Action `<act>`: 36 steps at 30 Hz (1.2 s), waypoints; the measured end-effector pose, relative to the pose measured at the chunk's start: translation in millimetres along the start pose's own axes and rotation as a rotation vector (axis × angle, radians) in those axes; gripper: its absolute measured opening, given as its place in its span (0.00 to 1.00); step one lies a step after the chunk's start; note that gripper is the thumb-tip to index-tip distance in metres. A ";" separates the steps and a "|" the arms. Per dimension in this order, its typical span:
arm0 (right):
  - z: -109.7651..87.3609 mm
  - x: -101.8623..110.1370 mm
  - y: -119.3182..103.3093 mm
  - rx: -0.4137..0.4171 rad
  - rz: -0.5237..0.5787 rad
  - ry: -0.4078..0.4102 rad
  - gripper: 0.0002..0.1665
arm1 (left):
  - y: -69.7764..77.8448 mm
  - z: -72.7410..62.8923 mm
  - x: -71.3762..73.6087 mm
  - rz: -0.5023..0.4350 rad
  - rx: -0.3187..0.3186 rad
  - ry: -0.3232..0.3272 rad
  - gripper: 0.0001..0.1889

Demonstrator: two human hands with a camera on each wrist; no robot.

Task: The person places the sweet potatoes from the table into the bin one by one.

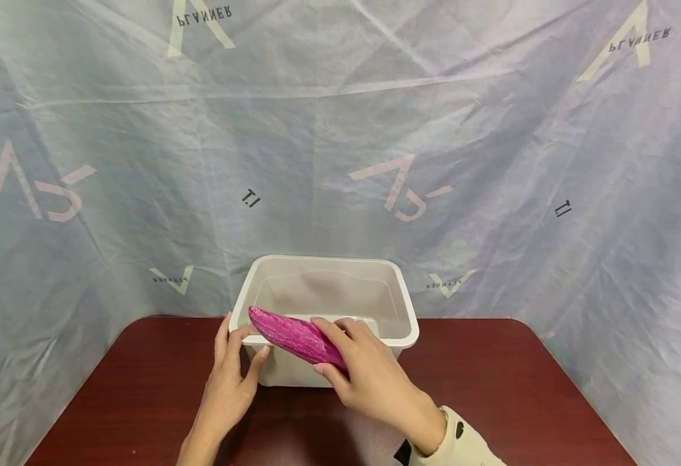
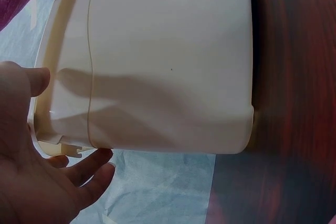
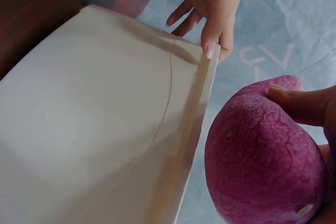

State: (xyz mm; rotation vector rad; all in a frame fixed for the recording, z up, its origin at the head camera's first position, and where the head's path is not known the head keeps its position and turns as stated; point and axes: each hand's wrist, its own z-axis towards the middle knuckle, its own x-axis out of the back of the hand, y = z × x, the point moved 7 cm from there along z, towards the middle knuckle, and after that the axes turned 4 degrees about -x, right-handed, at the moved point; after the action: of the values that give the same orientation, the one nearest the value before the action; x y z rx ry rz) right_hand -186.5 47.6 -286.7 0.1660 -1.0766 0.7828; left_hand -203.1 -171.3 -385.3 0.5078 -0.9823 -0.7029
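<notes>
My right hand grips a purple sweet potato, long and tapered with a streaked, wrinkled skin. Its narrow end points to the left over the front rim of a white plastic tub. In the right wrist view, the thick rounded end of the sweet potato faces the camera, with a thumb pressed along its side. My left hand holds the tub at its front left corner, thumb on the front and fingers round the side. The left wrist view shows this hand at the rim, close beside the tub's wall.
The tub stands upright near the back edge of a dark red wooden table. A grey-blue printed sheet hangs behind the table and along both sides. No objects show in the visible part of the tub's inside.
</notes>
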 end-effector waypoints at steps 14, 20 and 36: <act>10.2 1.2 2.9 -0.007 -0.032 -0.015 0.36 | -1.2 0.2 -0.5 -0.019 0.035 -0.026 0.22; 15.4 -1.1 4.2 -0.012 -0.050 0.003 0.35 | -1.9 0.2 0.0 -0.014 0.026 -0.019 0.21; 25.8 -2.0 11.6 -0.003 -0.148 0.078 0.36 | -3.4 -0.3 -0.9 -0.023 0.042 -0.026 0.21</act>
State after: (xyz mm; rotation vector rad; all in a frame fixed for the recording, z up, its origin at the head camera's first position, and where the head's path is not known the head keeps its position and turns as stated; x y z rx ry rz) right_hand -213.2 42.6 -278.5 0.2088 -0.9800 0.6490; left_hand -204.2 -172.9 -388.2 0.5489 -1.0190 -0.7126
